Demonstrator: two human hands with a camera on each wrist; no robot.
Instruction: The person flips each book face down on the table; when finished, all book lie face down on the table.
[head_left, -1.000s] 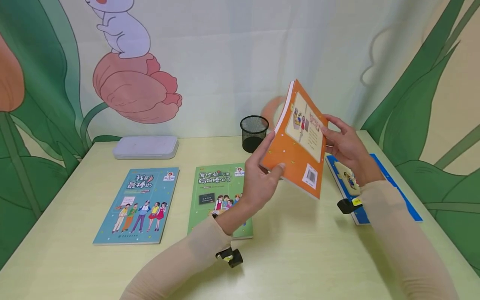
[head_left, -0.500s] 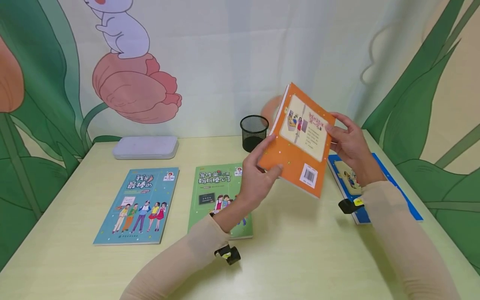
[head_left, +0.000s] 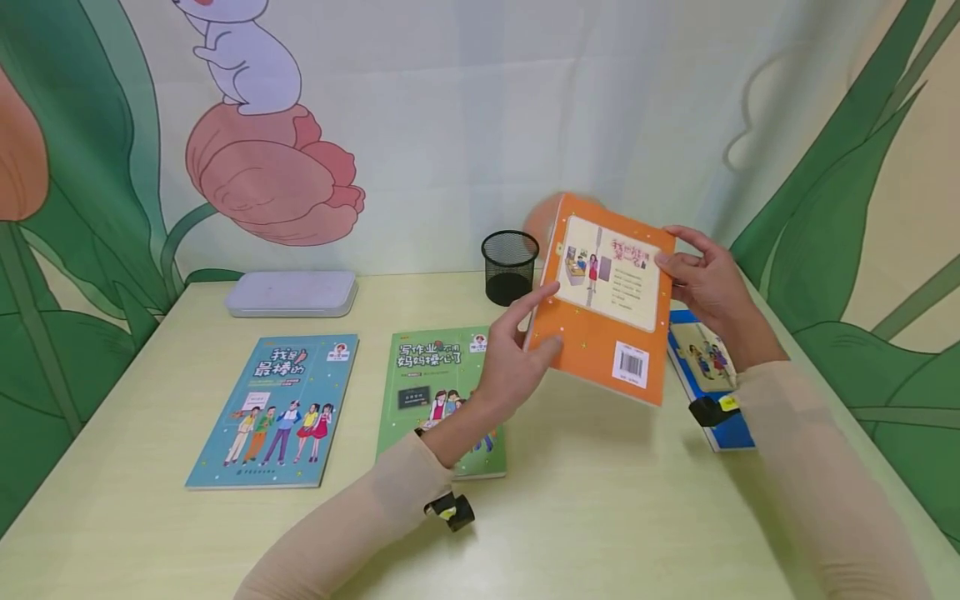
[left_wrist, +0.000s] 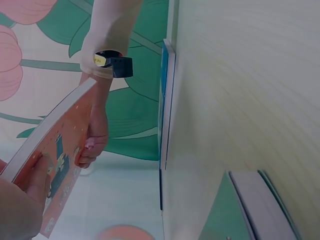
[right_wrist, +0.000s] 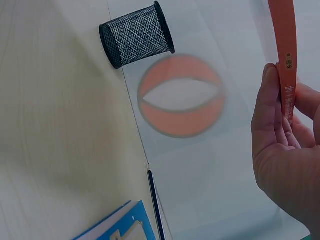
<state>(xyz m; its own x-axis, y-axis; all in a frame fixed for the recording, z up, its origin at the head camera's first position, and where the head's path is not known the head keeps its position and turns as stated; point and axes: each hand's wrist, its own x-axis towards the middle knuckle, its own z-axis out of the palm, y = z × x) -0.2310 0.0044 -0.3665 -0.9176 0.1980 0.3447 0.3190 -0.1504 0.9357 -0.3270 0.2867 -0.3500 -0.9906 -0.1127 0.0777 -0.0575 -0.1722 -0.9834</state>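
Observation:
Both hands hold up an orange book [head_left: 592, 333] above the table, its back cover with picture panel and barcode turned toward the head camera. My left hand [head_left: 513, 358] grips the lower left edge, thumb on the cover. At the upper right side, my right hand [head_left: 708, 279] pinches the spine edge; in the right wrist view the orange spine [right_wrist: 286, 60] stands between thumb and fingers. Under the left forearm lies a green book [head_left: 420, 375], partly covered. A blue book [head_left: 731, 429] lies by the right forearm, which hides part of it.
A teal book [head_left: 277, 417] lies at the left. Behind it is a pale pencil case [head_left: 291, 294]. A black mesh pen holder [head_left: 510, 267] stands near the back edge. In the right wrist view, a dark pencil [right_wrist: 155, 200] lies along the table's back edge.
The orange book has turned to face the head camera more squarely, and its top has come down. The right hand has shifted slightly right with it; the left hand stays nearly in place.

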